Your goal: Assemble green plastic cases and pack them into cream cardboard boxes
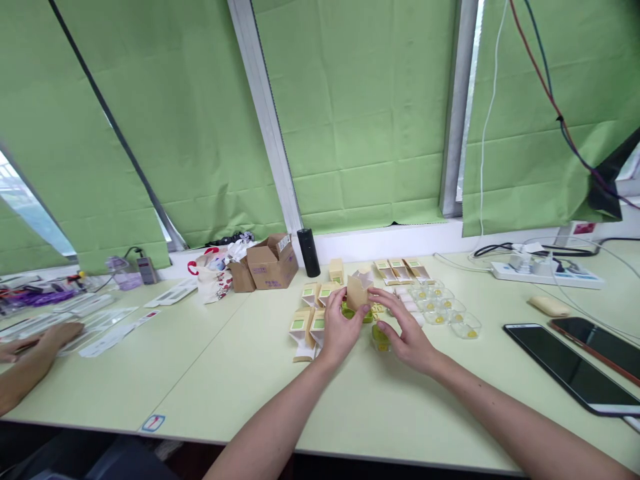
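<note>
A small kraft-paper box (pixel 357 291) with raised flaps is upright between the fingers and thumb of my left hand (pixel 341 330). My right hand (pixel 413 340) has its fingers apart, with the index finger at the box's right edge. Below its thumb stands a small clear cup (pixel 381 341) with something green inside. Behind my left hand, green pieces (pixel 367 315) show partly. To the left are several opened kraft boxes (pixel 301 328) with green labels. On the right stand several clear cups (pixel 437 312) with yellow bits inside, beside white rolls (pixel 409 307).
More kraft boxes (pixel 401 271) lie at the back. A black cylinder (pixel 309 253), a cardboard box (pixel 270 263) and a cloth bag (pixel 214 277) stand back left. Phones (pixel 570 367) and a power strip (pixel 547 275) are right. Another person's hand (pixel 60 337) rests far left.
</note>
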Demonstrator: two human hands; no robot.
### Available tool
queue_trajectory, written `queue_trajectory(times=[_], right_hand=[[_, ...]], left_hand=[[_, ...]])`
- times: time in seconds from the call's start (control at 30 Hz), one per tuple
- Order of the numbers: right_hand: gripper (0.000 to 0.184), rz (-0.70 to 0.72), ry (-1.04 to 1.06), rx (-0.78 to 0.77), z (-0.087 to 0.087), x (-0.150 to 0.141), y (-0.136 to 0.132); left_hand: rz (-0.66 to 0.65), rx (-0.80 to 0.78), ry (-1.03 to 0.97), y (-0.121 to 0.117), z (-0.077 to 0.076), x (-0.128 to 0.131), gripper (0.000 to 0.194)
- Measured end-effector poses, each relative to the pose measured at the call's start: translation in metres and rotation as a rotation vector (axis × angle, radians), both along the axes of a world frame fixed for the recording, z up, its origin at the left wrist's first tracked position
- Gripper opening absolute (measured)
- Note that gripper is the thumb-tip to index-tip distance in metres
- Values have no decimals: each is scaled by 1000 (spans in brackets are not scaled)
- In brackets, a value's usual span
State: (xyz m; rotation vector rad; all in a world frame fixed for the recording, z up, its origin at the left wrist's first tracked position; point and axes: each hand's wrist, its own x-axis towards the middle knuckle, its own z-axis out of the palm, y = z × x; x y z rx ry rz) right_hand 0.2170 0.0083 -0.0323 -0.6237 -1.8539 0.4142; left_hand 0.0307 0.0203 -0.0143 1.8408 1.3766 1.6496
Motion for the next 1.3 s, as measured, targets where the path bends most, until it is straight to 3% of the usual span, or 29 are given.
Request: queue_trajectory(times=[0.17,0.27,0.4,0.6,0.83,1.03,1.2,1.3], right_hand=[[30,-109,-40,48,5,7,3],[20,-211,-274,71,9,13,4],[23,-264,-616,53,14,18,7],[16,-338,-847,-78,27,34,17],[16,-368,-866,-166,33,50,17],[12,-362,-862,-136,30,51,17],[13,-349,-844,-123,26,54,17],[14,-341,-845,-112,24,55,18]], left_hand=[[-1,-44,-25,6,1,-4,39],[-38,-63,-64,12,-3,-10,44],[-85,-86,-81,16,-5,-14,47],[-212,-178,-7,10,4,-13,48],[-186,-329,442,-9,29,-14,47],[-236,-419,610,-12,27,-12,39],[-275,-404,600,-14,31,-17,74],[-359,-323,478,-11,39,-23,62]])
